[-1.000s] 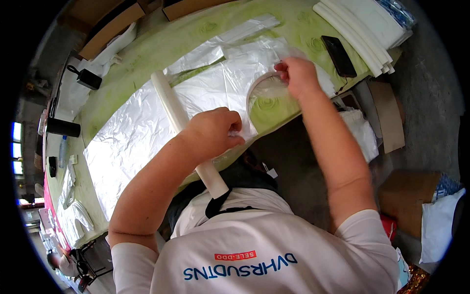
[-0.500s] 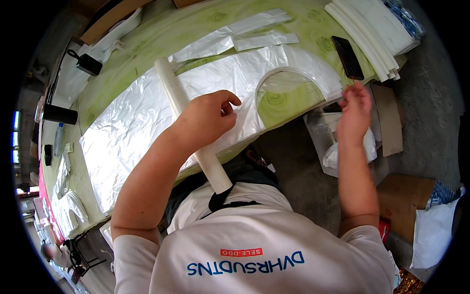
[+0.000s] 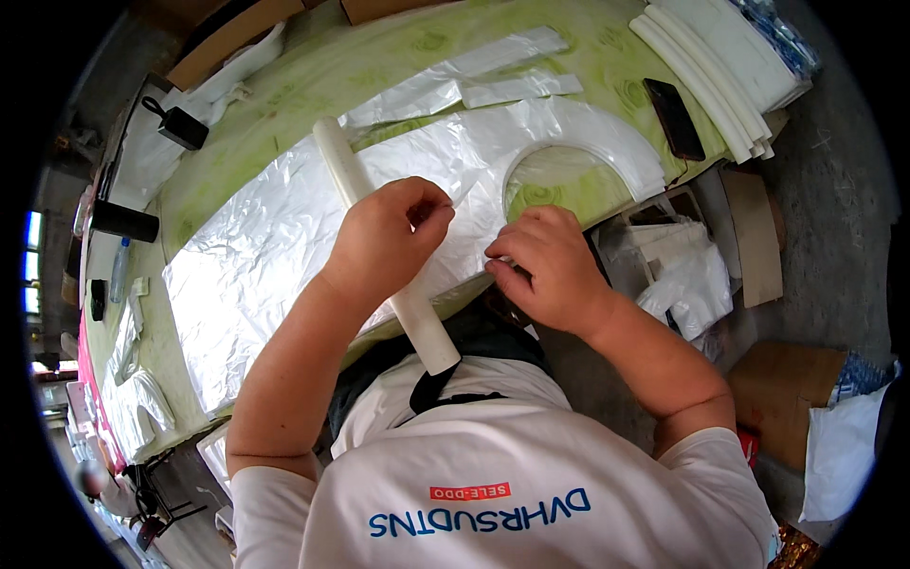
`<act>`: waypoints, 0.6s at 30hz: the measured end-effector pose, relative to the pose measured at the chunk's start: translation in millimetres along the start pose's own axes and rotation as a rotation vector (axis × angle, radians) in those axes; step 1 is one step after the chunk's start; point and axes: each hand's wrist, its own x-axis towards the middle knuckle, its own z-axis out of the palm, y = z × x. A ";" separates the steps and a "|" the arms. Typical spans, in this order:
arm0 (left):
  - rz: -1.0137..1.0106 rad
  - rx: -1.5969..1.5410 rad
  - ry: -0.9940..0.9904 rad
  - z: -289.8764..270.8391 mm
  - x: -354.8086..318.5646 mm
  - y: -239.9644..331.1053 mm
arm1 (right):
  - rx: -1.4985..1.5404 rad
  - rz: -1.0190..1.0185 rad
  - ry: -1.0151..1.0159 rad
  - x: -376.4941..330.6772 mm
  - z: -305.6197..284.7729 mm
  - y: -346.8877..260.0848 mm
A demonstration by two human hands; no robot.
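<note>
A large sheet of shiny whitish plastic film (image 3: 256,237) lies across the green-patterned table, with a rounded cutout on its right side. Over it lies a pale tube (image 3: 339,161), its near end reaching past the table edge to my waist. My left hand (image 3: 391,232) is above the tube, thumb and fingers pinched together, and a thin pale sliver shows just beyond the fingertips. To its right, near the cutout, my right hand (image 3: 550,270) is also closed in a pinch, facing the left. Whatever sits between the fingers is too small to make out.
Film strips (image 3: 455,85) lie beyond the sheet. A black phone (image 3: 674,119) rests beside several white rolls (image 3: 701,85) at the right. A black speaker (image 3: 175,123) and a bottle (image 3: 119,270) stand left. Below the table's right edge sits an open carton (image 3: 754,237) with plastic bags.
My right hand has come left from beside the phone to near the left hand, now pinched. The left hand has closed its fingers, with a pale sliver at their tips.
</note>
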 end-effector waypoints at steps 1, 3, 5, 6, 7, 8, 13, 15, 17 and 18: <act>-0.002 -0.020 0.027 -0.1 -1.6 2.1 | 0.008 -0.032 0.033 2.9 -0.8 -2.2; 0.037 -0.029 0.078 4.3 -7.6 -5.0 | 0.040 -0.066 -0.006 14.0 7.4 -3.1; 0.085 -0.014 0.074 6.9 -9.8 -5.5 | 0.010 -0.010 0.007 24.1 22.9 10.6; 0.103 0.007 0.057 6.2 -11.4 -3.7 | -0.027 0.053 0.034 30.4 38.4 31.2; 0.117 0.028 0.048 4.5 -13.3 -3.1 | -0.058 0.107 0.057 40.4 47.0 49.6; 0.134 0.051 0.019 2.1 -13.0 -2.2 | -0.086 0.237 0.100 54.2 44.6 64.2; 0.112 0.046 -0.042 -0.6 1.1 0.8 | -0.035 0.728 0.102 87.8 18.7 88.9; 0.205 -0.051 0.123 7.2 19.8 4.8 | -0.101 0.636 0.034 77.7 22.6 83.7; 0.221 -0.162 0.121 15.6 54.4 2.7 | -0.170 0.385 0.169 65.2 38.9 93.7; 0.157 -0.235 0.097 22.4 69.3 8.5 | -0.192 0.366 0.142 63.7 43.3 97.9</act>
